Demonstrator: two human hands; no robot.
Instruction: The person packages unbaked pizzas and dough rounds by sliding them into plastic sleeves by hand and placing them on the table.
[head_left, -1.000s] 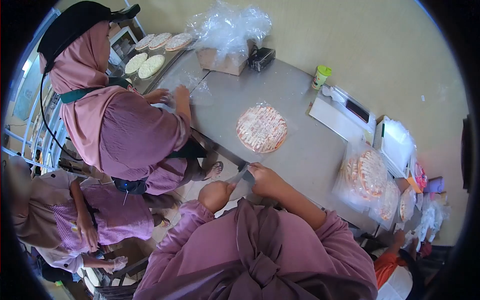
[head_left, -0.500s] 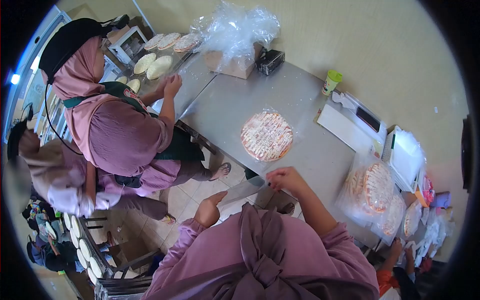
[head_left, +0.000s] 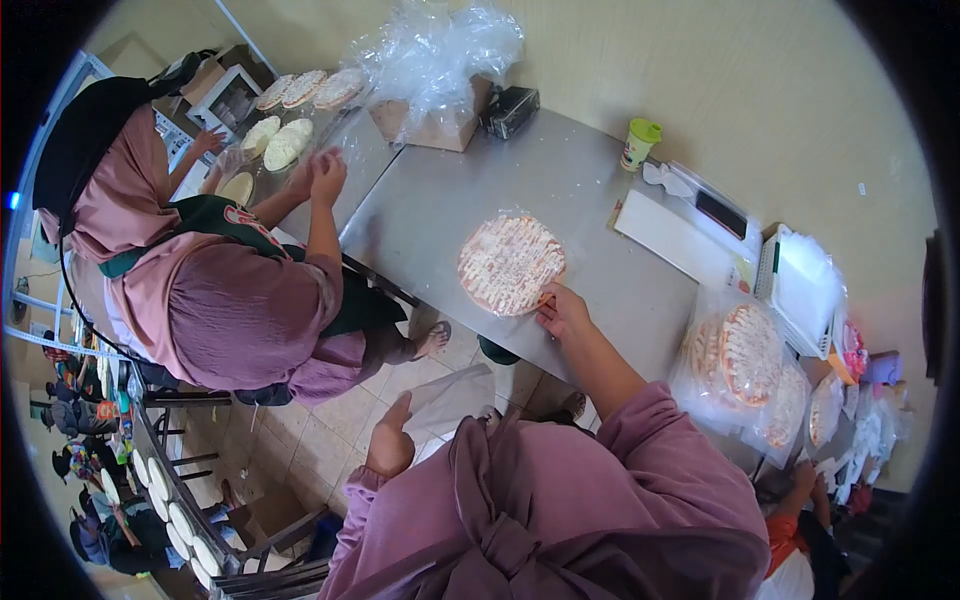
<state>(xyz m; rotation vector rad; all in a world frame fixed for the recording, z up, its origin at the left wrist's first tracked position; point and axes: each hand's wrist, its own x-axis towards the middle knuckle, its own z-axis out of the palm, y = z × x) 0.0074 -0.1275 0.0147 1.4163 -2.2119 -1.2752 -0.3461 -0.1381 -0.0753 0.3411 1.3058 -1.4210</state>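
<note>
A round pizza (head_left: 510, 262) topped with pale strips lies on the metal table (head_left: 430, 210), near its front edge. At its lower right rim, my right hand (head_left: 566, 312) has its thumb and fingers closed on the edge. My left hand (head_left: 390, 442) is lower, in front of my body, pinching a clear plastic bag (head_left: 445, 400). That bag hangs over the floor, apart from the table and the pizza. Whether its mouth is open I cannot make out.
A co-worker (head_left: 230, 290) stands at the left by more pizzas (head_left: 302, 88). Bagged pizzas (head_left: 750, 350) are stacked at the right, beside a white basket (head_left: 805, 290). Along the wall are a box of plastic bags (head_left: 430, 120), a green cup (head_left: 640, 143) and a phone (head_left: 720, 215).
My right hand has left the bag and reached forward to the pizza's rim. My left hand has kept the bag and moved slightly left and down. The view has shifted a little.
</note>
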